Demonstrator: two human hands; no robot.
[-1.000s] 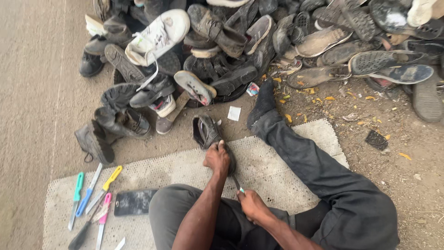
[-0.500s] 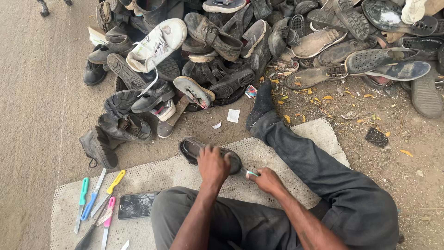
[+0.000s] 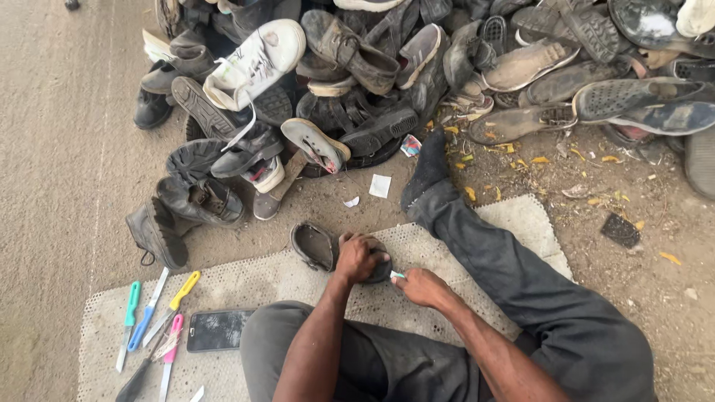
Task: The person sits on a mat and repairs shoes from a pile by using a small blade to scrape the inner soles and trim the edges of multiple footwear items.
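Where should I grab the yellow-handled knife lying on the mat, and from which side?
Take the yellow-handled knife by its yellow handle, the upper-right end, coming from above on that side. It lies flat and slanted on the mat, blade pointing down-left among the other tools, so the handle end looks the freer, safer part.

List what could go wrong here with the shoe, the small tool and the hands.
1. The left hand presses the dark shoe on the mat right beside the small tool in the right hand; a slip could nick the fingers.
2. Knives lie loose next to the phone by the knee; a shift of the leg could meet a blade.
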